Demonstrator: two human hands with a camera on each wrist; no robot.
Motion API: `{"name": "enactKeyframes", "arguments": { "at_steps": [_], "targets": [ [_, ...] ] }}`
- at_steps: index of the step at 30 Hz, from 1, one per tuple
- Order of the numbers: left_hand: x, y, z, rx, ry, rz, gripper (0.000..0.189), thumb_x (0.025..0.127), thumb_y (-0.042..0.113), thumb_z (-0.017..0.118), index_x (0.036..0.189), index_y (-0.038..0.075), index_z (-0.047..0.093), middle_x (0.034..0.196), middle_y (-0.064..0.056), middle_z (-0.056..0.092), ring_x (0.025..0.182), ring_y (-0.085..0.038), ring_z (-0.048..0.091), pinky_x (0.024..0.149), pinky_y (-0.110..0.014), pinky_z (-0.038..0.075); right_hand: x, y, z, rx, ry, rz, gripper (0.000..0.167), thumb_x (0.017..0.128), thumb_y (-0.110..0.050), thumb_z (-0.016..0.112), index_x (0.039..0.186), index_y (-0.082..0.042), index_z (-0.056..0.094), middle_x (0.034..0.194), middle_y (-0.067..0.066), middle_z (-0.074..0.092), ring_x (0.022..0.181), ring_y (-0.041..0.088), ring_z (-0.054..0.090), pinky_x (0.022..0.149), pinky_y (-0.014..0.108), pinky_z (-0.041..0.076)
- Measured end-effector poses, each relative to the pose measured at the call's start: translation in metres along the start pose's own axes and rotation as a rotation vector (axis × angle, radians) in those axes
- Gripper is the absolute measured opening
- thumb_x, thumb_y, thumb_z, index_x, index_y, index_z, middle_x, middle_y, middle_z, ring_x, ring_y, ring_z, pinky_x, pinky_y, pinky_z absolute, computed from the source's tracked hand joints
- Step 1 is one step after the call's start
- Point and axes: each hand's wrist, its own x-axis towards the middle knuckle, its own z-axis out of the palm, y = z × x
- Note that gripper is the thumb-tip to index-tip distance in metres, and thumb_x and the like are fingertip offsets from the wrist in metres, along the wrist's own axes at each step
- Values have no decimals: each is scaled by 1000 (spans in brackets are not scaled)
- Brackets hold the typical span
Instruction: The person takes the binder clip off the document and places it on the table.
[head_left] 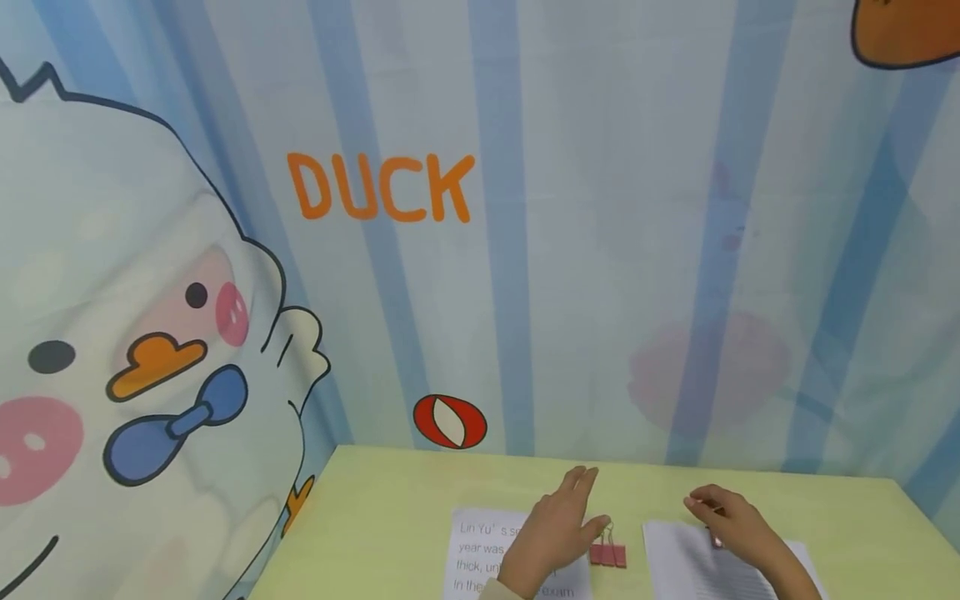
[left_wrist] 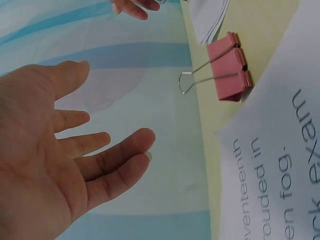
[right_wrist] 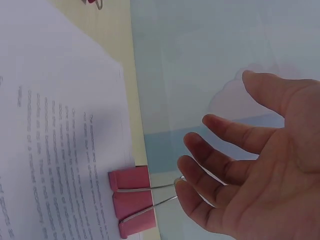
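Clip (head_left: pixel 608 556) between papers (head_left: pixel 670 557), table edge (head_left: pixel 675 471) beyond

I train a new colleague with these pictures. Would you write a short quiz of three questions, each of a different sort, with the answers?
1. Choose: which paper has a pink clip on its edge?
A: the large-print paper
B: the small-print paper
2. True or false: the left hand holds nothing.
3. Fill in: the orange word on the curtain is ____.

Key: 1 B; 2 true; 3 DUCK.
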Motion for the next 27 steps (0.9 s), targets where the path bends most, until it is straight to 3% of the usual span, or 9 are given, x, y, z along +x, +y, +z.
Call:
{"name": "enactKeyframes", "arguments": {
  "at_steps": [10,16,19,23,27],
  "targets": [
    [4,14,15,-34,-85,25,78,90,48,74,154,19,40,154,-2,44,106,-11,65,96,-43,51,-6,12,-2,-38,58,7,45,106,-24,52,128,15,55,112,18,67,99,32,64,81,42,54],
    [3,20,28,-102,-127,37,78,88,45,77,154,20,41,152,4,44,73,8,57,95,-38,51,-10,20,-6,-79,102,65,54,106,-25,52,136,19,44,112,24,65,107,44,62,89,53,52],
    [2,23,34,-120,-154,33,76,88,45,77,152,22,43,151,7,45,67,7,53,94,-37,51,-11,25,-8,-94,115,95,60,107,-29,50,139,21,36,117,31,61,114,50,56,95,59,47],
    [0,28,41,-122,-202,28,72,88,44,77,150,23,46,147,7,49,89,-3,63,90,-36,53,-14,32,-10,-101,118,135,64,107,-30,48,138,23,34,119,35,58,118,55,51,98,61,44],
    [1,32,47,-114,-250,30,68,88,41,79,147,22,51,140,7,54,109,-10,62,84,-29,53,-14,39,-12,-92,117,164,64,108,-32,47,137,24,36,119,35,58,115,54,53,94,60,46]
  ]
}}
